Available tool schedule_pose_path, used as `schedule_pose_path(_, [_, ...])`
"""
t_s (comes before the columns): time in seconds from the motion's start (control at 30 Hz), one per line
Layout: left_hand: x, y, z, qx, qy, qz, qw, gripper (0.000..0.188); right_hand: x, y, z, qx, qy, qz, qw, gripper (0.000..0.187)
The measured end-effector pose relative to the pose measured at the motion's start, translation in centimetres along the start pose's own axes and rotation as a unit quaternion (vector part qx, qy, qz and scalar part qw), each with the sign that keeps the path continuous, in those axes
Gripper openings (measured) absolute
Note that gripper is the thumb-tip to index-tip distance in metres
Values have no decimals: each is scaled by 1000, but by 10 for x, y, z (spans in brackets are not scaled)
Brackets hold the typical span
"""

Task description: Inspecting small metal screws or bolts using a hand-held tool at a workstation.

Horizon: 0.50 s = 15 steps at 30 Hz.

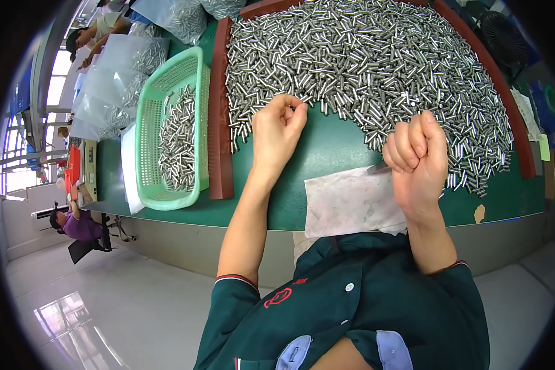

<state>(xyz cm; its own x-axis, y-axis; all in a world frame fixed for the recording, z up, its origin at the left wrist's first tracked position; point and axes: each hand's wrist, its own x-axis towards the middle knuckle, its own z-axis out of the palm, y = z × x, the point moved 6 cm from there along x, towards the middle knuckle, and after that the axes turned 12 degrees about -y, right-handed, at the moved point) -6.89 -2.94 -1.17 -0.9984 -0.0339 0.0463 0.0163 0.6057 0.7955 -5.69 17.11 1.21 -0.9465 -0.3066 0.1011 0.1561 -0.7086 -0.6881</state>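
A broad pile of short shiny metal pins (351,68) covers the far part of the green table (327,145). My left hand (276,132) is at the pile's near edge, thumb and fingers pinched together; whatever is between the fingertips is too small to make out. My right hand (416,154) is curled closed over the right side of a whitish, smudged cloth (351,200). From the lower left of that fist sticks a short flat grey piece (378,168); the rest of it is hidden by the fingers.
Dark red rails (221,123) border the pile. A pale green basket (198,129) holding more pins stands left of it, with plastic bags of pins (114,92) beyond. A black fan (504,38) stands far right. Other people (83,225) are at the left.
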Motion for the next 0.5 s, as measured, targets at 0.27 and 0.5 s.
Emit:
schedule_pose_path(0.27, [2,-19,15,-553,-136,-83,818,4,-1,0,-2,4,1,-5,1000,39])
schedule_pose_path(0.5, [-1,-11,16,-410,-150,-74,896,10,0,0,-2,5,-3,-1,1000,39])
